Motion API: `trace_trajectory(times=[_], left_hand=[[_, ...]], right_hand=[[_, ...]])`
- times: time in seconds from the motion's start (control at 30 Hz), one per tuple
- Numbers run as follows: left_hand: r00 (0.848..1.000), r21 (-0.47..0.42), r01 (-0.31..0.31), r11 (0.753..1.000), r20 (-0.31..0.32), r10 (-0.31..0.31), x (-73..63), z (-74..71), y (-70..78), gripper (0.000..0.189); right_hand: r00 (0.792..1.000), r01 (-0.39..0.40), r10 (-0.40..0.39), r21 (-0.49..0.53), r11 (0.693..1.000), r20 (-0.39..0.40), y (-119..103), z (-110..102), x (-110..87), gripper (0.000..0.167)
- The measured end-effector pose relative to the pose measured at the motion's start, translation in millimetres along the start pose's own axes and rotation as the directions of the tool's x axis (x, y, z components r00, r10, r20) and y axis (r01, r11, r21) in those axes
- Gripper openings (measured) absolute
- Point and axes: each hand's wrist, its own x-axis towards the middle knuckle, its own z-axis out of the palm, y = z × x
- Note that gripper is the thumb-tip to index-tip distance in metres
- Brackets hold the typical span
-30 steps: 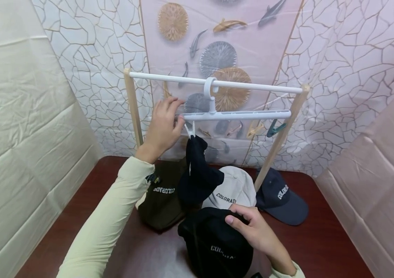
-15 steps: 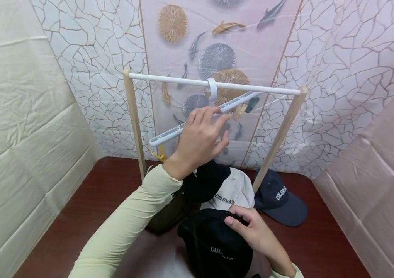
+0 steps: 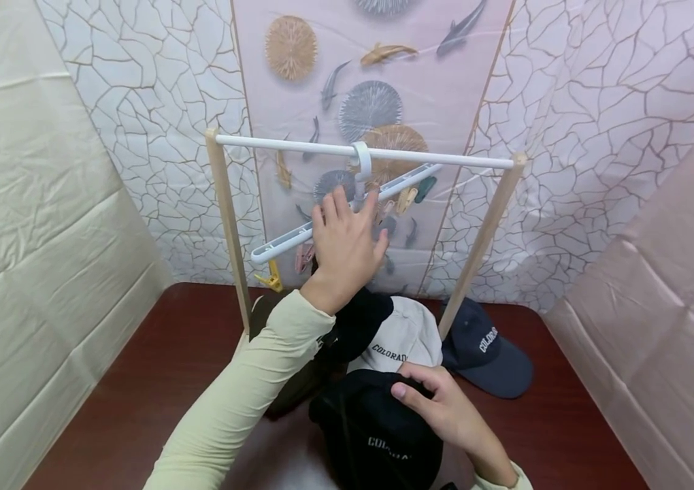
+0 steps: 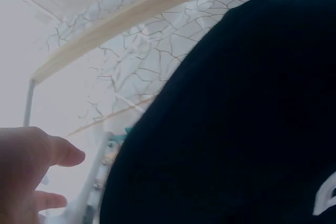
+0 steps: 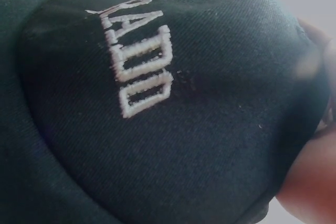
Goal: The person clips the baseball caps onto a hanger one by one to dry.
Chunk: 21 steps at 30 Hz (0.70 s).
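Observation:
My left hand is raised in front of the middle of a white clip hanger, fingers spread and fairly straight; whether they touch it cannot be made out. The hanger hooks over the white rod and stands turned, its left end nearer me. From it hangs a dark cap, partly behind my left arm; a dark cap also fills much of the left wrist view. My right hand grips a black cap low in front, thumb on top. White lettering crosses that cap in the right wrist view.
Wooden posts carry the rod. A yellow clip, a pink clip and a green clip hang from the hanger. A white cap, a navy cap and a brown cap lie on the dark red table.
My left hand has moved from the hanger's left part to its middle, and its fingers have spread. The hanger has turned, left end toward me. My right hand keeps hold of the black cap.

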Motion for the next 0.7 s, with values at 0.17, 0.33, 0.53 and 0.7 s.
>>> trace_trajectory(times=[0.17, 0.33, 0.53, 0.7], left_hand=[[1.000, -0.041, 0.000, 0.999, -0.023, -0.001, -2.1, 8.5, -5.4, 0.068], [0.999, -0.047, -0.030, 0.998, -0.046, 0.028, -3.9, 14.3, -10.1, 0.062], [0.997, -0.052, -0.025, 0.998, -0.067, 0.022, -4.8, 18.8, -14.5, 0.051], [0.994, -0.122, -0.029, 0.992, -0.108, 0.016, -4.2, 20.6, -16.9, 0.047]], right_hand=[[1.000, -0.018, 0.018, 0.012, 1.000, 0.008, -1.6, -0.6, 0.6, 0.029], [1.000, -0.025, 0.025, 0.014, 1.000, 0.009, -1.2, 0.3, 0.5, 0.029], [1.000, -0.023, 0.023, 0.004, 1.000, 0.010, -0.1, 1.7, 0.8, 0.029], [1.000, -0.026, 0.026, -0.006, 1.000, 0.005, 0.9, 1.9, 1.5, 0.029]])
